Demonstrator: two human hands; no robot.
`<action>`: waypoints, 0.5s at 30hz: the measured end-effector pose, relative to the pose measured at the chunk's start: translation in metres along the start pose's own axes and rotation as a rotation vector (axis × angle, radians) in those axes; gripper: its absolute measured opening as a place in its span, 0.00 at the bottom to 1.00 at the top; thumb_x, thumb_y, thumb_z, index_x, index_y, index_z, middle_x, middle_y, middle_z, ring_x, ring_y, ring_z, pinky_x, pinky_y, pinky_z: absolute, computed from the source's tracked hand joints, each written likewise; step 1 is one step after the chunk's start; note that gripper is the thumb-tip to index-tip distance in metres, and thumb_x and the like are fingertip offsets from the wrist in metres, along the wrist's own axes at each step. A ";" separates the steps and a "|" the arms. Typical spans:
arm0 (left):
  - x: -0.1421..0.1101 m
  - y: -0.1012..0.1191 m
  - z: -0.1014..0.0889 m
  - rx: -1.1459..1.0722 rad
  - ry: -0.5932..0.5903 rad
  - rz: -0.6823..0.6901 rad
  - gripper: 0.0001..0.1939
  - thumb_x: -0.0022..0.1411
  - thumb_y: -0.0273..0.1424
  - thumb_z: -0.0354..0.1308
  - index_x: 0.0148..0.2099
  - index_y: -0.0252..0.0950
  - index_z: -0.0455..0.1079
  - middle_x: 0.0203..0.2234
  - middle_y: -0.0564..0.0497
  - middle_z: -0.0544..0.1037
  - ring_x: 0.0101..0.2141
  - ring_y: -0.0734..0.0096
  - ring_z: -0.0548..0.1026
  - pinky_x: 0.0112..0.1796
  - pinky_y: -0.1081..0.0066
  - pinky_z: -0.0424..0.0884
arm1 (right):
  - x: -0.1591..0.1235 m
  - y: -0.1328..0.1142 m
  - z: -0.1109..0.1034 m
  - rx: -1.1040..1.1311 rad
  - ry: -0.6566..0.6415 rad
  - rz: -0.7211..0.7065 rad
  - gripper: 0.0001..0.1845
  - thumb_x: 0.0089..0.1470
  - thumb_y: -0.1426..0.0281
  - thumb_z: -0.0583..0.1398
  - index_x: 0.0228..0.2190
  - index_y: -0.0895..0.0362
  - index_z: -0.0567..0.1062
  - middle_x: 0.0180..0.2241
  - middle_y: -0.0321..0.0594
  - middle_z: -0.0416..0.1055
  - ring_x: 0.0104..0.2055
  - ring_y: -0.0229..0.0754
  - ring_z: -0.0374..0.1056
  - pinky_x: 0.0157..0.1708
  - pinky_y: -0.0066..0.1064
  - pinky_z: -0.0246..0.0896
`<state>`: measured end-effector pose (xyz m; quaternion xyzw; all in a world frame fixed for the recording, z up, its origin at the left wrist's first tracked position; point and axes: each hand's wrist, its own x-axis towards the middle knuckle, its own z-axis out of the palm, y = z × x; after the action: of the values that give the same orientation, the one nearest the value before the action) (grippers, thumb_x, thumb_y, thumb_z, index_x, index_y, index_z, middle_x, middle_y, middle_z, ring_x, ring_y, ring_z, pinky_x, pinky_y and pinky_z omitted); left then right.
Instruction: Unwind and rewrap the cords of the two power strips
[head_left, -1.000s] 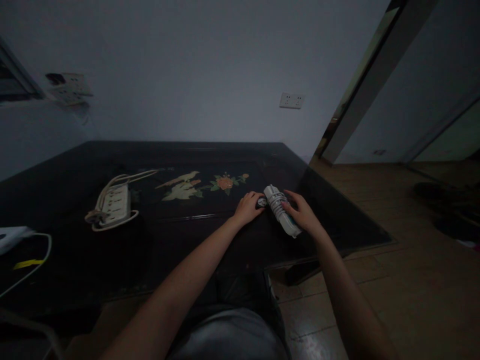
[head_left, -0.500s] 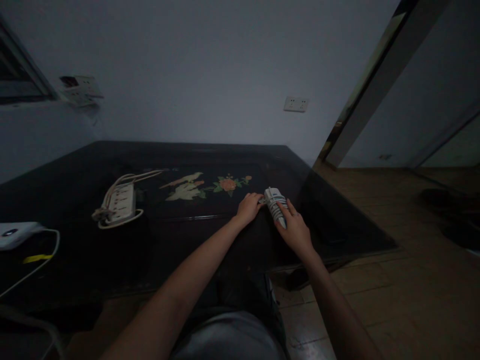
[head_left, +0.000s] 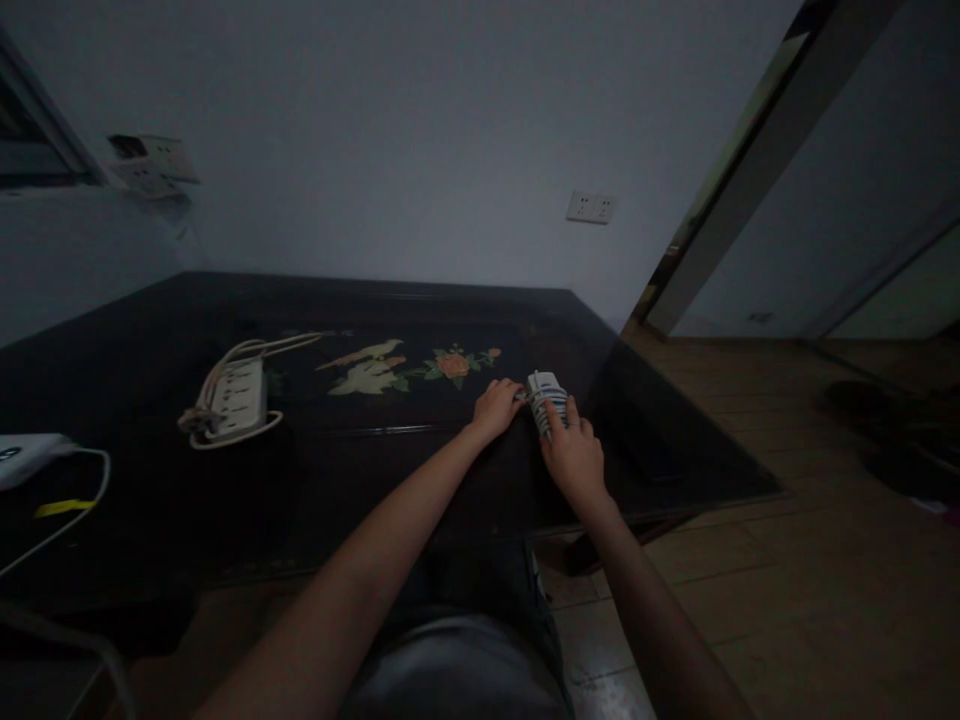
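On the right part of the dark table lies a white power strip [head_left: 545, 383] with its pale cord wound round it in several turns. My right hand [head_left: 576, 457] is closed over the near end of the strip, fingers lying across the coils. At the strip's left side, my left hand [head_left: 496, 408] pinches a small piece, apparently the cord's end or plug; it is too small and dark to tell which.
Another white power strip [head_left: 242, 397] with a loose cord lies at the table's left. A white device [head_left: 34, 457] with a cable and a yellow strip [head_left: 64, 508] are at the far left. A dark flat object [head_left: 652, 455] lies right of my right hand. Behind is a wall socket [head_left: 591, 207].
My right hand has slid a little down and left along the wound power strip, baring more of its far end. My left hand stays at the strip's side. The view has shifted slightly.
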<state>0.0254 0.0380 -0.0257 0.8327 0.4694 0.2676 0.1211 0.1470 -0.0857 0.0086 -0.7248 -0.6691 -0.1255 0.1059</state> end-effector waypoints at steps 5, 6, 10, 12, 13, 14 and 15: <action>0.000 -0.002 0.002 0.006 0.017 0.015 0.14 0.63 0.33 0.54 0.51 0.40 0.68 0.45 0.48 0.72 0.47 0.63 0.66 0.47 0.67 0.66 | 0.002 -0.005 0.000 -0.012 0.001 0.014 0.30 0.55 0.68 0.53 0.60 0.52 0.58 0.63 0.54 0.50 0.53 0.61 0.59 0.40 0.49 0.64; 0.000 -0.002 0.002 0.007 0.019 0.019 0.14 0.63 0.33 0.53 0.51 0.39 0.68 0.45 0.48 0.72 0.47 0.63 0.66 0.47 0.67 0.66 | 0.003 -0.006 -0.001 -0.014 -0.006 0.012 0.31 0.56 0.69 0.53 0.60 0.53 0.58 0.63 0.55 0.49 0.54 0.62 0.59 0.40 0.50 0.64; 0.000 -0.003 0.002 -0.005 0.007 0.013 0.14 0.64 0.33 0.52 0.51 0.39 0.69 0.44 0.47 0.72 0.47 0.63 0.67 0.47 0.66 0.66 | 0.003 -0.008 -0.005 0.011 -0.028 0.008 0.30 0.57 0.69 0.51 0.61 0.54 0.58 0.63 0.57 0.49 0.54 0.63 0.58 0.41 0.52 0.63; 0.000 -0.003 0.001 -0.017 0.003 0.004 0.14 0.63 0.33 0.53 0.51 0.39 0.69 0.45 0.47 0.72 0.47 0.64 0.67 0.48 0.66 0.65 | 0.003 -0.008 -0.006 0.023 -0.030 0.018 0.30 0.57 0.70 0.51 0.61 0.54 0.57 0.63 0.57 0.49 0.54 0.63 0.58 0.41 0.52 0.63; 0.000 -0.003 0.001 -0.025 0.003 0.000 0.15 0.63 0.33 0.53 0.51 0.39 0.69 0.45 0.47 0.72 0.47 0.64 0.67 0.48 0.67 0.65 | 0.002 -0.007 -0.005 0.024 -0.028 0.022 0.30 0.56 0.69 0.52 0.61 0.54 0.57 0.63 0.57 0.48 0.54 0.63 0.58 0.42 0.51 0.63; -0.001 -0.003 0.000 -0.034 0.005 -0.003 0.15 0.63 0.33 0.54 0.52 0.39 0.69 0.45 0.47 0.72 0.47 0.64 0.67 0.48 0.67 0.66 | 0.002 -0.007 -0.005 0.024 -0.024 0.026 0.31 0.56 0.69 0.53 0.61 0.53 0.57 0.64 0.56 0.48 0.54 0.62 0.58 0.42 0.51 0.63; -0.001 -0.003 0.000 -0.045 0.008 -0.007 0.15 0.62 0.34 0.54 0.52 0.39 0.68 0.45 0.48 0.72 0.47 0.64 0.67 0.48 0.67 0.66 | 0.002 -0.006 -0.004 0.024 -0.019 0.027 0.31 0.56 0.68 0.53 0.61 0.52 0.57 0.64 0.55 0.48 0.55 0.62 0.58 0.42 0.50 0.64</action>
<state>0.0229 0.0383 -0.0271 0.8271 0.4666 0.2809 0.1390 0.1414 -0.0847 0.0125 -0.7337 -0.6616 -0.1092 0.1097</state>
